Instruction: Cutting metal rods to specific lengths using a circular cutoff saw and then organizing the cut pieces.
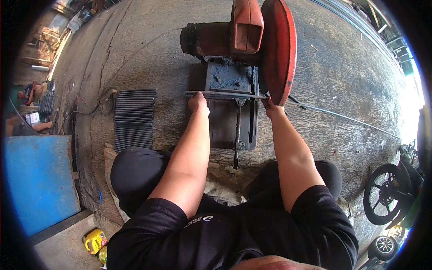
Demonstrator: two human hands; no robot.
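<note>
A red cut-off saw stands on the ground before me, its round red blade guard on the right side. Across the saw's dark base lies a thin grey metal bar, beside the vise screw. My left hand is closed on the bar's left end, thumb along the top. At the other end, my right hand grips the bar just below the guard's lower edge. The guard partly hides the right fingers.
Several cut dark metal bars lie side by side at left. A long thin rod stretches across the ground at right. A blue panel, a yellow container and a motorcycle wheel are near the edges. Another person sits far left.
</note>
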